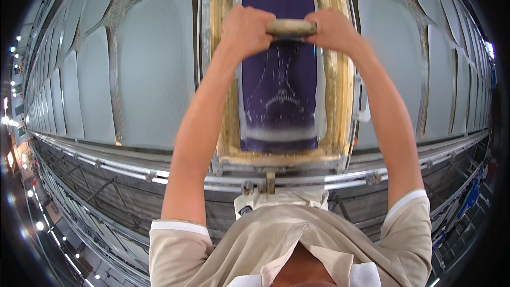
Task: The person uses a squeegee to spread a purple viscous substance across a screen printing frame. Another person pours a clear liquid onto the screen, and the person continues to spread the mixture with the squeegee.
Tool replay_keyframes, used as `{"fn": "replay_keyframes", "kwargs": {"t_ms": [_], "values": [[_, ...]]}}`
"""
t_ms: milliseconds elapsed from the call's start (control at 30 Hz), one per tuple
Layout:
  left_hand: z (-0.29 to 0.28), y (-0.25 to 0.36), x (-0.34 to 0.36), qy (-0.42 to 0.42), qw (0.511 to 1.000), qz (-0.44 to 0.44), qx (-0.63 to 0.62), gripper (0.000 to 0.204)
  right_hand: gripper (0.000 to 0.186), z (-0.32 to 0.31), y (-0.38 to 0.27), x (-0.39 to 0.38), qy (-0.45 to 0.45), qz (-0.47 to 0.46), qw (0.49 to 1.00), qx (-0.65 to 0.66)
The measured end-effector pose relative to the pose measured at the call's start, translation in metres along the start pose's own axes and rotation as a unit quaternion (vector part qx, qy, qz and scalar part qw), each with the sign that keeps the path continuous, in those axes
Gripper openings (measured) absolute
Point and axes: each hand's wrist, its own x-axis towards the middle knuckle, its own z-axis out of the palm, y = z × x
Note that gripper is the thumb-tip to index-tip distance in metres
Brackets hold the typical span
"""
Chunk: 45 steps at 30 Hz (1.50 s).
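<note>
The left hand [247, 31] and right hand [332, 29], at nine and three o'clock, wrap their fingers round a pale bar [289, 27] lying toward twelve o'clock over the purple panel [280, 74] inside a yellowish frame [336, 106].

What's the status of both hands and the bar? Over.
Left hand and right hand gripping pale rounded bar. Bar crosswise over dark-purple rectangular panel. No obstruction visible.

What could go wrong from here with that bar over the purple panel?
The left hand and right hand grip opposite ends of the bar; uneven pressure might tilt it. Whitish streaks on the purple panel could smear unevenly. Grey panels flank the frame, so drips might mark them.
</note>
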Motion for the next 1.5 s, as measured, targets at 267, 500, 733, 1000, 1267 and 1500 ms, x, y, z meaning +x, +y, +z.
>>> {"fn": "replay_keyframes", "kwargs": {"t_ms": [267,500,733,1000,1267,1500], "values": [[0.022,0.113,-0.207,0.004,0.999,-0.01,-0.035,0.021,0.025,0.064,-0.099,-0.192,-0.061,-0.015,0.997,0.036],[0.013,0.134,-0.231,-0.001,1.0,-0.001,0.015,0.032,0.039,0.054,-0.016,-0.18,0.383,0.165,0.909,0.021],[0.026,0.135,-0.247,0.025,1.0,0.009,0.007,0.033,0.035,0.1,0.061,-0.163,0.309,0.353,0.86,0.201],[-0.021,0.119,-0.278,0.08,0.995,-0.018,-0.05,0.038,0.028,0.015,0.0,-0.161,0.302,0.348,0.838,0.291],[-0.084,-0.029,-0.385,0.132,0.991,-0.006,0.03,0.038,0.028,0.122,-0.159,-0.045,0.378,0.268,0.829,0.313],[-0.077,-0.093,-0.458,0.103,0.993,0.004,0.056,0.044,0.028,0.117,-0.255,-0.01,0.353,0.298,0.805,0.373]]}}
